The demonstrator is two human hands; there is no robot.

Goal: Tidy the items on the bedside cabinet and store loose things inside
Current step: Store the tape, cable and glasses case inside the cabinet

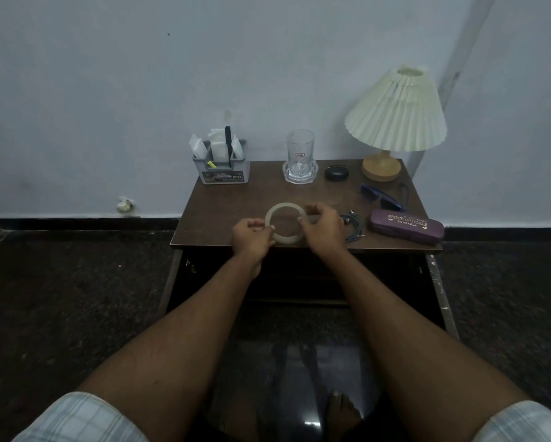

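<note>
A pale roll of clear tape (pixel 283 208) is held just above the front of the brown bedside cabinet top (pixel 223 215). My left hand (pixel 250 238) pinches its left rim. My right hand (pixel 323 228) grips its right side with curled fingers. To the right lie a tangled earphone cable (pixel 353 225), a purple glasses case (pixel 406 226) and blue sunglasses (pixel 383 196). A small black case (pixel 336 173) sits by the lamp.
At the back stand a grey organiser (pixel 224 169) with papers and a pen, a glass tumbler (pixel 300 157) on a clear coaster, and a pleated-shade lamp (pixel 395 122). Below the top, the cabinet's dark interior (pixel 299 282) is open. A bare foot (pixel 342 409) rests on the floor.
</note>
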